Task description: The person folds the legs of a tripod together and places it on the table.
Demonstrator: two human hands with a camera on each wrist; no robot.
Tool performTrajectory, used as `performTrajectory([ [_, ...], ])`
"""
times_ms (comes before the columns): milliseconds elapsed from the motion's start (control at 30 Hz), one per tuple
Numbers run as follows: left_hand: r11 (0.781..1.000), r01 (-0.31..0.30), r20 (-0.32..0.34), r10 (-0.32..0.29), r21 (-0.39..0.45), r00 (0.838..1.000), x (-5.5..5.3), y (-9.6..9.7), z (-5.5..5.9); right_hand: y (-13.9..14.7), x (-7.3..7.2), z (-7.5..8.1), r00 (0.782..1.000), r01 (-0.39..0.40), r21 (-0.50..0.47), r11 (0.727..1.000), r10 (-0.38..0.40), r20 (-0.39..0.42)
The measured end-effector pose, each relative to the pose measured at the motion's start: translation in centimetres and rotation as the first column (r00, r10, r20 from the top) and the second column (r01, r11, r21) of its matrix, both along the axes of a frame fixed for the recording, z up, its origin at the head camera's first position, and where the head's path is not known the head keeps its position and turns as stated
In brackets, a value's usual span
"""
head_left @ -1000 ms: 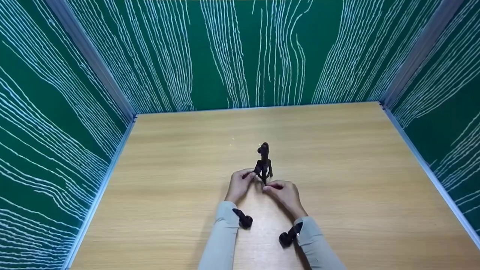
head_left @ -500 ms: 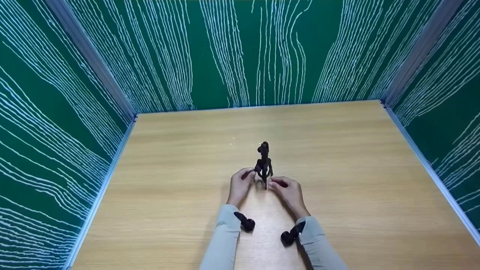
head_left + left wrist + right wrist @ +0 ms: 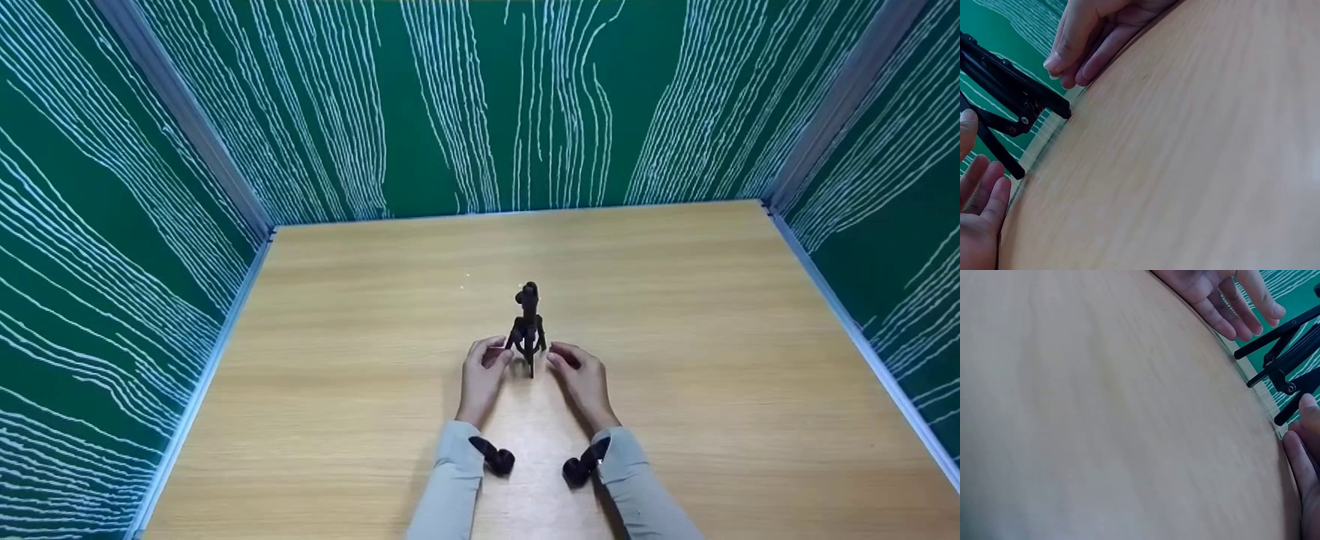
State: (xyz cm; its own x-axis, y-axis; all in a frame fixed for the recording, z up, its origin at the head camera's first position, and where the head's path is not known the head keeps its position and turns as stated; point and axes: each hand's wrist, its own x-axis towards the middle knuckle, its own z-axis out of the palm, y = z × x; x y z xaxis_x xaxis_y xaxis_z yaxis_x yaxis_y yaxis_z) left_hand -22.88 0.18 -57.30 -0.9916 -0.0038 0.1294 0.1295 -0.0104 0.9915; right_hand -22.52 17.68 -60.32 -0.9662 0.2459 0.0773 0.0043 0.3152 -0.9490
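Note:
A small black tripod [image 3: 529, 330] stands upright on the wooden table, its legs spread apart. My left hand [image 3: 480, 379] is at its left leg, with thumb and fingertips right beside the leg. In the left wrist view the left thumb [image 3: 967, 126] overlaps that leg, and the other fingers lie loosely extended below it. On the opposite side my right hand [image 3: 586, 382] has its fingertips close to the right leg. The right thumb [image 3: 1310, 408] overlaps this leg in the right wrist view. Neither hand appears curled round a leg. The middle leg points toward me between the hands.
Green panels [image 3: 431, 150] with white wavy lines enclose the back and both sides of the table [image 3: 360, 300]. Metal posts [image 3: 184, 112] stand at the back corners. A black wrist camera [image 3: 499, 459] juts inward from each grey sleeve [image 3: 450, 480].
My right hand has let go of the middle leg and moved outward to the right leg. The left leg has swung a little outward, and the left hand stays beside it.

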Motion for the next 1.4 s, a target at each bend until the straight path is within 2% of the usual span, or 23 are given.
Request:
performTrajectory([
  [200,0.999,0.015,0.022,-0.016,0.040,1.000,0.6,0.6,-0.2,0.1,-0.5,0.2,1.000,0.002,-0.008,1.000,-0.002,-0.014],
  [333,0.998,0.029,0.041,-0.032,0.059,0.999,1.0,1.1,-0.2,0.2,-0.9,0.4,1.000,-0.025,-0.018,1.000,0.025,-0.002],
  [567,0.997,0.027,0.027,-0.029,0.072,0.999,1.4,2.0,-0.1,0.0,-1.7,0.4,0.996,-0.079,-0.068,0.995,0.082,0.035],
  [667,0.996,0.031,0.004,-0.032,0.082,0.999,1.3,2.3,-0.4,0.0,-1.9,0.3,0.996,-0.092,-0.039,0.995,0.092,-0.002],
  [767,0.998,0.039,-0.032,-0.037,0.057,0.999,1.2,2.5,-0.6,0.0,-2.1,0.2,0.994,-0.102,-0.002,0.995,0.102,-0.050],
  [900,0.999,0.042,-0.053,-0.041,0.030,0.998,1.0,2.6,-0.6,-0.1,-2.3,0.1,0.993,-0.097,0.012,0.995,0.097,-0.073],
  [1167,1.000,0.020,-0.025,-0.019,0.019,1.000,1.0,2.5,-0.9,-0.6,-2.3,0.0,0.995,-0.054,0.032,0.998,0.056,-0.078],
  [1400,0.999,-0.008,-0.083,0.005,-0.042,0.997,1.2,2.4,-0.7,-0.7,-2.0,-0.1,0.996,-0.011,0.037,0.999,0.014,-0.086],
])
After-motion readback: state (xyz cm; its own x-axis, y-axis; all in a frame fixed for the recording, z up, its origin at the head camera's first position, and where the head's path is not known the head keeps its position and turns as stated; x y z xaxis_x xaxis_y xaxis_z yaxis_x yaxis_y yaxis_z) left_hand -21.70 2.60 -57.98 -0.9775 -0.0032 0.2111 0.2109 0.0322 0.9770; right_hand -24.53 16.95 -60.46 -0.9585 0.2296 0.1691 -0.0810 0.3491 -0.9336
